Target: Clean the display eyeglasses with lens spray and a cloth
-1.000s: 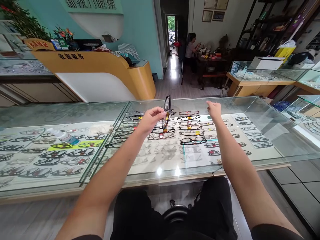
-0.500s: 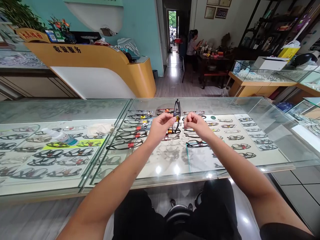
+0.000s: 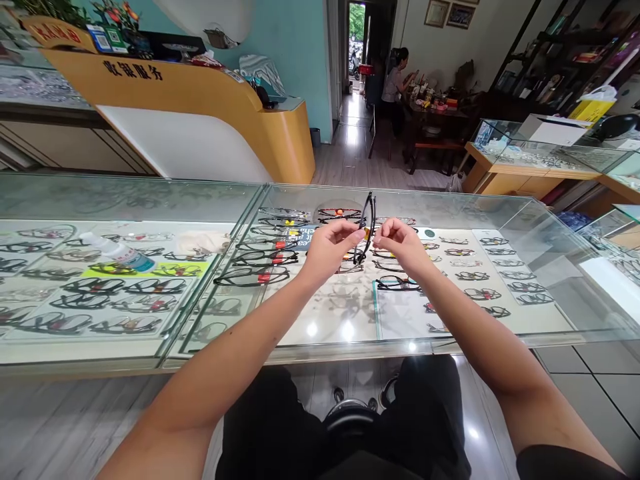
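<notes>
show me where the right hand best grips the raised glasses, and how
Probably the upper rim, from the right: the raised glasses stand on end, their top free, while the left hand pinches near the middle and the right hand is close alongside.

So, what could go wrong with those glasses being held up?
Only the left hand clearly grips the black glasses, so they might slip and drop onto the glass counter below. The right hand is very close to them, so it could bump or smudge them.
</notes>
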`<control>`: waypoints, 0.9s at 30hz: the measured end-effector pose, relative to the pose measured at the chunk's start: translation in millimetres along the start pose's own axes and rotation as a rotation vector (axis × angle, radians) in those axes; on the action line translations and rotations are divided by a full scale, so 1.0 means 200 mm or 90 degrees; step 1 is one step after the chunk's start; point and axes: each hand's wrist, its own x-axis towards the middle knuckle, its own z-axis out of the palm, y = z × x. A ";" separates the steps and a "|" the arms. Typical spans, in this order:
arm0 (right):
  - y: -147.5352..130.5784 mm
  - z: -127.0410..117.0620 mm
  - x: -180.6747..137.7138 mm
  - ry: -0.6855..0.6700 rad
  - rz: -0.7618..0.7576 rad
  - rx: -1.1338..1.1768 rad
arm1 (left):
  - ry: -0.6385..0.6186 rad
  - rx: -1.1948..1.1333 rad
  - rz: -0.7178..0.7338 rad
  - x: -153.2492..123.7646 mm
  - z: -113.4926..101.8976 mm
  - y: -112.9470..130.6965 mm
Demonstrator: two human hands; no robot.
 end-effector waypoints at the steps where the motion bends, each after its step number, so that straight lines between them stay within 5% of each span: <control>1: 0.00 0.00 0.00 0.000 -0.003 -0.006 | -0.001 0.000 0.001 0.00 0.00 0.00; 19: 0.02 0.01 -0.03 -0.079 -0.039 -0.046 | 0.000 0.003 -0.002 0.00 0.00 0.02; 27: 0.02 0.00 -0.03 -0.052 -0.063 -0.108 | -0.014 -0.048 -0.078 0.00 0.00 0.01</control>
